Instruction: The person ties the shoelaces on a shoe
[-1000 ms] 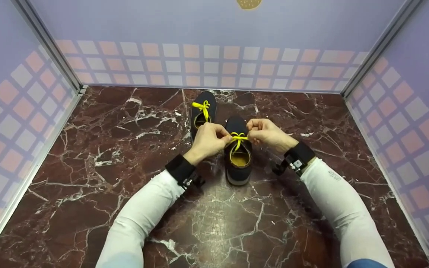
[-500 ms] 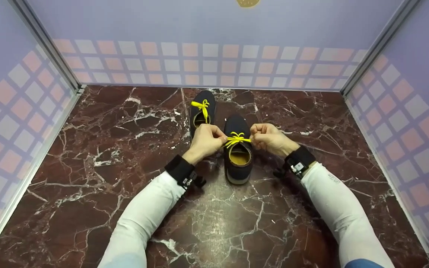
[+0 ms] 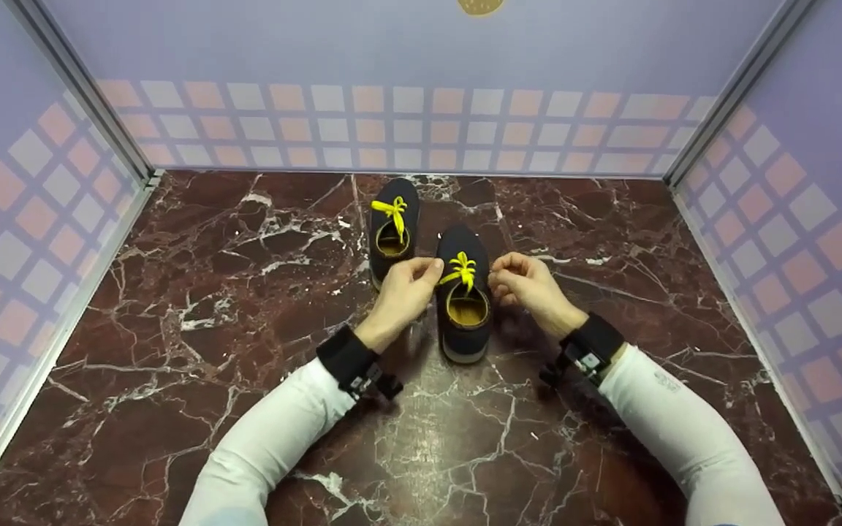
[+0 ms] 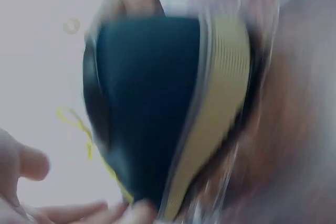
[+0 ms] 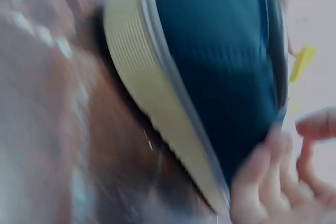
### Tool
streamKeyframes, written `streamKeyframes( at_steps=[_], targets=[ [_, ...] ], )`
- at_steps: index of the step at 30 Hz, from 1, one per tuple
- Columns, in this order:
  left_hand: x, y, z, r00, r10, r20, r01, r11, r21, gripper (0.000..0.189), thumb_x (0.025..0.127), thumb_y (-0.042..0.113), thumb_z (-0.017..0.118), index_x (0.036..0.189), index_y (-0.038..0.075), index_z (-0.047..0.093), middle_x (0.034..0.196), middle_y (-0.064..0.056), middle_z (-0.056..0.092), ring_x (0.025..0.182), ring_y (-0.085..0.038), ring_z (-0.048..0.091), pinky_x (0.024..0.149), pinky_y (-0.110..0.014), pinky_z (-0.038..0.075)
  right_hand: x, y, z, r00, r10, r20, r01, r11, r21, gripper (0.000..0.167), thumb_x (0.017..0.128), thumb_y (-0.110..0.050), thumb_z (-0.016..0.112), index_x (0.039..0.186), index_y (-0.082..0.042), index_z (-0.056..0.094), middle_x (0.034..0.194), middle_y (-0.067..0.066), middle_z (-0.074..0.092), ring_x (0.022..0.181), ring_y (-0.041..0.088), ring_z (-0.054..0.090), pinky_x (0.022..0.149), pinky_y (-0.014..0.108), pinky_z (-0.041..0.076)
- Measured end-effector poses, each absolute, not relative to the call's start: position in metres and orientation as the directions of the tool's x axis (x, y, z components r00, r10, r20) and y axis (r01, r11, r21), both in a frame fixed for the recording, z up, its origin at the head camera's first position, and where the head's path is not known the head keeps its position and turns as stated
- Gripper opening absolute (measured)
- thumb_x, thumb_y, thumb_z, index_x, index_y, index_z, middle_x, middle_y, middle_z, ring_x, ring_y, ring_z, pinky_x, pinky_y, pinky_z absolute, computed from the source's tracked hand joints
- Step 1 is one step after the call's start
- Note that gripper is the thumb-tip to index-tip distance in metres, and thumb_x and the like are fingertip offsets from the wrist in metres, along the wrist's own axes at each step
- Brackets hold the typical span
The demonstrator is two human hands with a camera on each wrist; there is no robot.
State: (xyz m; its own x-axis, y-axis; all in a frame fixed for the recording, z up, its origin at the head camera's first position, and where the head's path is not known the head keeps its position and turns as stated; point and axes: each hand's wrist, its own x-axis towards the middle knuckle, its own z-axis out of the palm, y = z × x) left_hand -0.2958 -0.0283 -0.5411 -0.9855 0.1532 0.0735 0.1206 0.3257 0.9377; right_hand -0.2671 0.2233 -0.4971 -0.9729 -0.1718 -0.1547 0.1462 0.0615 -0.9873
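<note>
A dark shoe [image 3: 457,239] with a yellow lace bow [image 3: 463,269] stands on the floor, toe pointing away. My left hand [image 3: 400,296] is at its left side, and in the left wrist view the thumb [image 4: 34,163] is apart from the fingers, whose tips are close against the shoe [image 4: 147,87]. On the other side is my right hand [image 3: 531,292]. Its fingertips meet the shoe's side [image 5: 220,77] in the right wrist view, fingers slightly bent, thumb apart. I see no lace held in either hand. Both wrist views are blurred.
A second dark shoe [image 3: 394,193] with a yellow bow [image 3: 392,210] stands farther back on the left, near my left hand. Purple panels with pink and white squares [image 3: 410,124] enclose the marbled floor [image 3: 260,256] at the back and sides.
Both hands pulled the lace ends outward earlier, and the bow tightened. Now the lace ends are released, and the hands sit slightly lower beside the shoe.
</note>
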Motion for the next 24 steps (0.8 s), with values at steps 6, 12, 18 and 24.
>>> streamKeyframes(
  at_steps=[6,12,18,24],
  targets=[
    [-0.263,-0.014,-0.526,-0.982,0.172,-0.072,-0.053,0.115,0.992,0.062,0.12,0.047,0.046,0.163,0.003,0.057,0.169,-0.013,0.059,0.162,-0.026,0.051,0.136,-0.04,0.039,-0.242,0.211,-0.493,-0.975,-0.111,-0.191,0.191,0.008,-0.982,0.054,0.119,-0.022,0.046,0.165,0.005,0.042,0.169,0.024,0.051,0.148,0.034,0.057,0.12,0.048,0.053],
    [-0.253,0.001,-0.534,-0.972,0.21,-0.103,-0.094,0.049,0.994,0.062,0.121,0.046,0.042,0.164,0.003,0.054,0.171,-0.013,0.056,0.164,-0.03,0.047,0.138,-0.044,0.037,-0.226,0.196,-0.495,-0.946,-0.215,-0.243,0.264,-0.074,-0.962,0.068,0.122,-0.029,0.038,0.176,0.006,0.016,0.187,0.023,0.021,0.176,0.038,0.021,0.143,0.061,0.024],
    [-0.245,0.003,-0.527,-0.972,0.216,-0.089,-0.083,0.033,0.996,0.061,0.12,0.044,0.045,0.162,0.001,0.055,0.169,-0.017,0.058,0.163,-0.032,0.049,0.137,-0.045,0.038,-0.225,0.192,-0.493,-0.941,-0.205,-0.268,0.288,-0.073,-0.955,0.07,0.121,-0.031,0.04,0.176,0.006,0.017,0.187,0.022,0.022,0.175,0.036,0.022,0.143,0.059,0.022],
    [-0.247,0.006,-0.528,-0.965,0.243,-0.095,-0.087,0.046,0.995,0.068,0.121,0.046,0.043,0.168,-0.002,0.046,0.176,-0.019,0.048,0.169,-0.034,0.04,0.141,-0.048,0.031,-0.228,0.191,-0.494,-0.938,-0.191,-0.289,0.302,-0.041,-0.952,0.068,0.121,-0.033,0.039,0.175,0.004,0.024,0.183,0.022,0.031,0.166,0.033,0.036,0.141,0.055,0.028]
  ],
)
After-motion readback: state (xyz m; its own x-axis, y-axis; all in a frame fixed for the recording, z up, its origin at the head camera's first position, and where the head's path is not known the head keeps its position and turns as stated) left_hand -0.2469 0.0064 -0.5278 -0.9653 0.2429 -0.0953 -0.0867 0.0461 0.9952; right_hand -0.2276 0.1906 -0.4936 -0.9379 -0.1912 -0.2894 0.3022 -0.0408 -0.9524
